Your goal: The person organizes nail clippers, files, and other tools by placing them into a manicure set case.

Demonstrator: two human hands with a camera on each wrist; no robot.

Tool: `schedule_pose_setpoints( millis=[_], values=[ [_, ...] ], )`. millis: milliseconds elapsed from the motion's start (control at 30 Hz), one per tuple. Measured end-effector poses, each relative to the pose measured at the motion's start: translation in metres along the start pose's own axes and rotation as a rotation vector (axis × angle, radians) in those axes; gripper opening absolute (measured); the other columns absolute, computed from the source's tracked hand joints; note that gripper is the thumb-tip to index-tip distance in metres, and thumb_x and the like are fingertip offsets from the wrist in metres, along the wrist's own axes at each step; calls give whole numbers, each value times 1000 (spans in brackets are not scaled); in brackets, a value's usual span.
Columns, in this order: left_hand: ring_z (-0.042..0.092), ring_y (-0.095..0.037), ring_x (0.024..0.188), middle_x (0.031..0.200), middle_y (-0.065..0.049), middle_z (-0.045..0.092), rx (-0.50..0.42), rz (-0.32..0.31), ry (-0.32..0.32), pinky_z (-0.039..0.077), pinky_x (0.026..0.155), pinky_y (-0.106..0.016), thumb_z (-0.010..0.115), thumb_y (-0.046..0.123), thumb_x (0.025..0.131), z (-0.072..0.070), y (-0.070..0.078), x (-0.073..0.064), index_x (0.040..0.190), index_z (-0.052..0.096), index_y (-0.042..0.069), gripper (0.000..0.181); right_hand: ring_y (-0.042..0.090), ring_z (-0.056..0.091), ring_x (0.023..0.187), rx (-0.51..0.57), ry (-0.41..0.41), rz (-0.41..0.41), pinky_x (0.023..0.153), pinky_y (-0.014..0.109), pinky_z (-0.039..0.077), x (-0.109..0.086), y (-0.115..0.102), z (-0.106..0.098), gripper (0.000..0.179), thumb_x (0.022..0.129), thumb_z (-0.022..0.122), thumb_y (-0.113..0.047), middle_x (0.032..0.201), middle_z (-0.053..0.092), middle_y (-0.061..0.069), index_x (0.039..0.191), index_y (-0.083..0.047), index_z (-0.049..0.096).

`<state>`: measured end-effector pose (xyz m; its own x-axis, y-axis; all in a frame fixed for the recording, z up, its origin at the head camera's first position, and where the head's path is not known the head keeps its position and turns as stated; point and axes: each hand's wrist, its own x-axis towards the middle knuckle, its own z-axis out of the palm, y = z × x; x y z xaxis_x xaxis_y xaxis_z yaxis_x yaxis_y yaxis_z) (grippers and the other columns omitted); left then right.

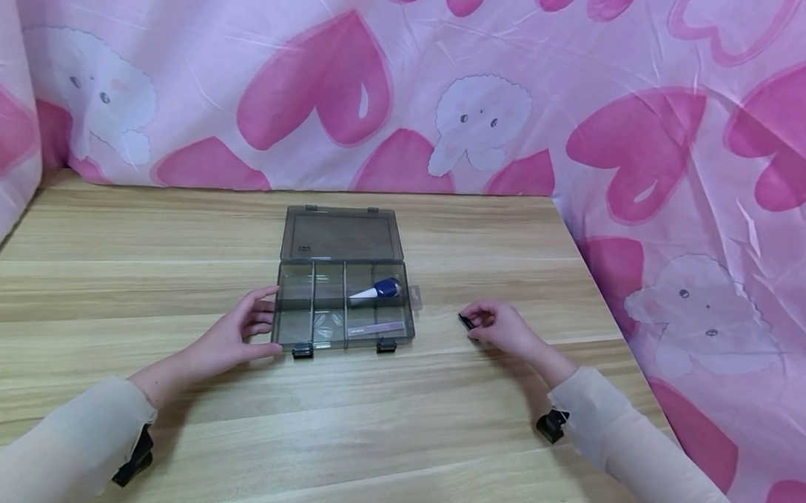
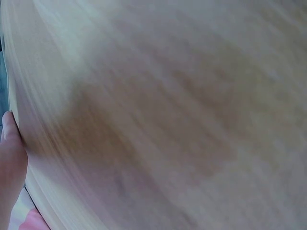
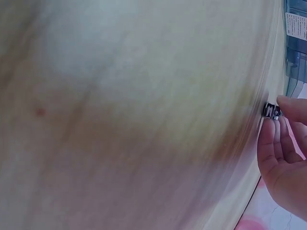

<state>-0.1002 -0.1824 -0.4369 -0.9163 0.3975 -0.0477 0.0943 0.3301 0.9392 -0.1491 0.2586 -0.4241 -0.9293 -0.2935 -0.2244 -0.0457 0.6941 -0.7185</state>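
Observation:
A smoky clear compartment box (image 1: 295, 314) lies on the wooden table with its lid (image 1: 342, 235) folded back. My left hand (image 1: 229, 335) is at the box's left side, fingers spread and touching its edge, thumb by the front corner. Between thumb and fingertips, my right hand (image 1: 505, 325) pinches a small black object with silver markings (image 3: 269, 110), held to the right of the box; its kind is unclear. Inside the right part of the box lie a dark blue nail polish bottle with a white cap (image 1: 378, 289) and a flat pinkish strip (image 1: 377, 329).
Two black latches, the left one (image 1: 303, 351) and the right one (image 1: 386, 345), hang on the box's front edge. A clear hang tab (image 1: 415, 297) sticks out on its right. Pink heart-printed cloth (image 1: 476, 49) borders the table (image 1: 316, 447) at the back and sides.

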Motion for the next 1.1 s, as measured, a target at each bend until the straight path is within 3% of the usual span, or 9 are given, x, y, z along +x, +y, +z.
schedule_pose_setpoints(
  millis=[267,433,600,800,1100],
  values=[
    [50,-29,111,128,-28,43,1,0,2,42,90,-5,75,7,75,0,0,1,146,17,2,92,20,60,86,-34,39,6,74,26,52,4,-3,1,30,77,70,2,97,66,18,106,3,64],
    [49,-36,113,128,-30,43,1,17,7,42,90,-5,75,6,76,-1,1,0,146,16,1,91,16,59,81,-90,60,7,70,22,52,5,-4,1,29,76,74,-3,93,67,16,103,4,66],
    [50,-28,111,129,-29,43,4,7,6,42,90,-5,75,6,76,-1,0,0,146,17,2,91,14,58,77,-122,45,-34,65,18,50,7,-4,2,23,77,71,0,91,67,15,99,4,69],
    [49,-31,113,129,-28,42,6,-10,-3,42,90,-5,75,7,76,0,-1,1,147,16,3,92,12,56,74,-71,19,-16,63,17,49,9,-4,2,20,78,69,2,90,67,15,98,4,70],
    [48,-32,113,129,-27,42,2,-20,-5,42,90,-5,75,8,76,0,-2,1,147,16,4,92,10,55,73,28,5,108,59,20,50,11,-7,-3,27,81,65,0,94,67,17,107,5,66]
  ],
)
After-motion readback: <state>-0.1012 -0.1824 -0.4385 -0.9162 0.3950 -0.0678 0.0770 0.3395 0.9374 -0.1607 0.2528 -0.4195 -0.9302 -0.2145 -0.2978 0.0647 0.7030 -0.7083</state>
